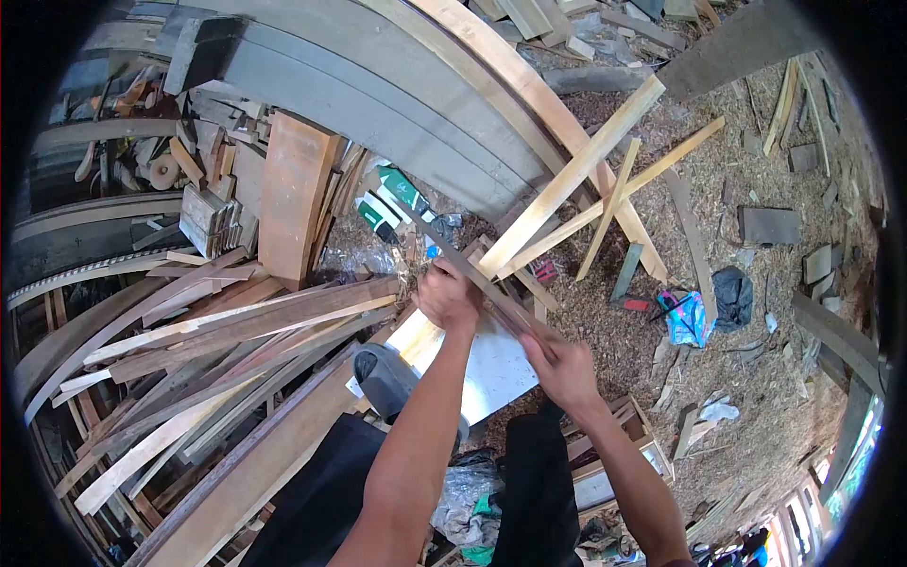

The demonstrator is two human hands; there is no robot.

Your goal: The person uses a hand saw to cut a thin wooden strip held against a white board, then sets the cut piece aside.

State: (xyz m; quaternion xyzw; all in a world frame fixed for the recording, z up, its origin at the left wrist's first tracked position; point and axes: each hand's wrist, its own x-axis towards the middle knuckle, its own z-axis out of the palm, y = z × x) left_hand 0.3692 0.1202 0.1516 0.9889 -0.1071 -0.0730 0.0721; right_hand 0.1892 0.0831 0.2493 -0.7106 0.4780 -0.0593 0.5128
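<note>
A long narrow dark strip [505, 307], which looks like wood, slants from the upper left down toward my right side. My right hand [564, 373] is wrapped round its near end. My left hand [449, 295] is closed against the strip's left edge farther up, its fingertips hidden. Beneath the strip lies a white board [501, 369], brightly lit. A pale piece of wood [414, 335] lies beside it, under my left wrist. Left of my left forearm is a dark grey rounded object [385, 380], whose kind I cannot make out.
Long wooden strips [236, 331] are heaped at left. Green-and-white boxes [402, 194] stand ahead. Crossed pale battens [586, 170] lean at upper right. A blue packet [688, 317] and black plastic bag [732, 298] lie on the shavings-covered floor. A wooden box [619, 439] sits by my right leg.
</note>
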